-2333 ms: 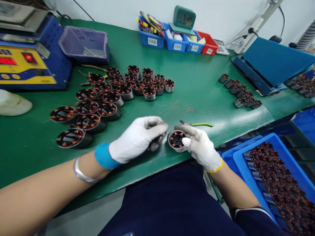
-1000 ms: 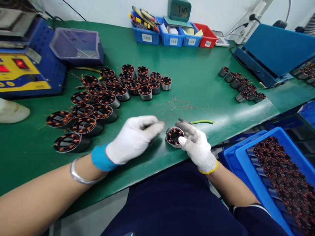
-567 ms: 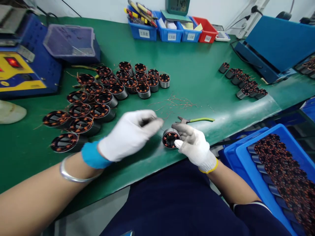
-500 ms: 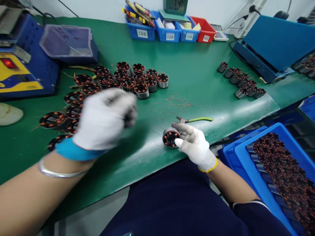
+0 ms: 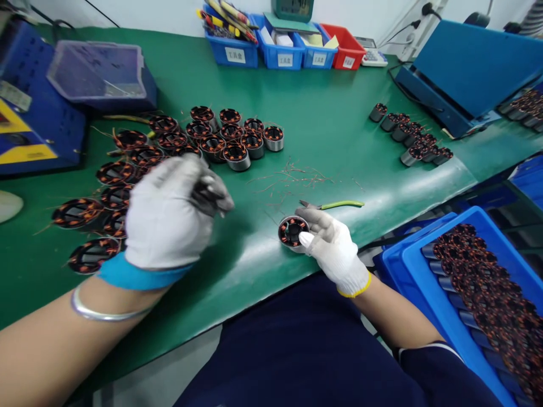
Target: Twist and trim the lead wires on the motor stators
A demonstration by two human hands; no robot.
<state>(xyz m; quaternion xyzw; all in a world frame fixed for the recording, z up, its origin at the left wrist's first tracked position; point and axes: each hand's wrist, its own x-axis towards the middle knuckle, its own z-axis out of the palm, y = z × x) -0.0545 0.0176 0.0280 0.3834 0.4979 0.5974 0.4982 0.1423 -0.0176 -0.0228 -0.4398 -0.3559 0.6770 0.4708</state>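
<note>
A person's gloved right hand [image 5: 330, 242] grips a copper-wound motor stator [image 5: 285, 233] at a green table [image 5: 331, 113], while the gloved left hand [image 5: 167, 212], fingers curled, hovers at the stator's 9 o'clock, any contents unclear. Green-handled cutting pliers [image 5: 337, 204] lie at the stator's 2 o'clock, copper wire clippings [image 5: 301, 180] at 12, a cluster of stators [image 5: 170, 140] at 10 and a blue crate [image 5: 418, 277] of stators at 4.

A short silvery cylinder [image 5: 292, 245], copper coils ringing its hollow, opens upward in the right hand [image 5: 336, 249], near centre.
</note>
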